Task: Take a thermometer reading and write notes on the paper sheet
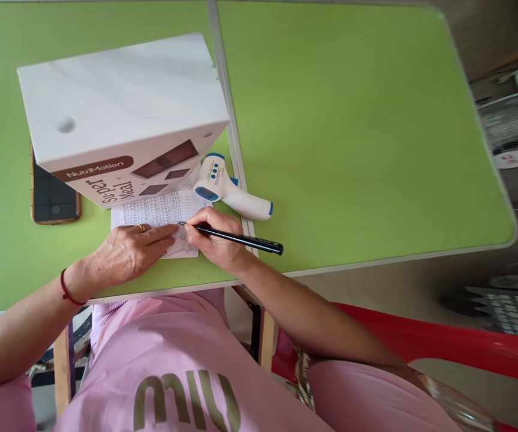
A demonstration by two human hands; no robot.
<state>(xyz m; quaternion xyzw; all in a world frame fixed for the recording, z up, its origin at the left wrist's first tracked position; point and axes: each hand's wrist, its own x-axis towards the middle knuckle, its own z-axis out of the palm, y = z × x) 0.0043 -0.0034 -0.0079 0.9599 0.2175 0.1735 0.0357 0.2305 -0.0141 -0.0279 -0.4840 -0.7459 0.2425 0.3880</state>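
I see my right hand [216, 240] gripping a black pen [234, 237], its tip on the written sheet [160, 210]. My left hand [126, 252] lies flat on that sheet. A white carton [119, 108] overlaps its far edge, with a thermometer gun [227, 187] just beside and a phone [52, 198] left on the green table [353, 132].

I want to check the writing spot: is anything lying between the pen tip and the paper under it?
Nothing visible does. The pen, held in the right hand, has its tip at the paper, just beside the left hand fingertips pressing the sheet down.
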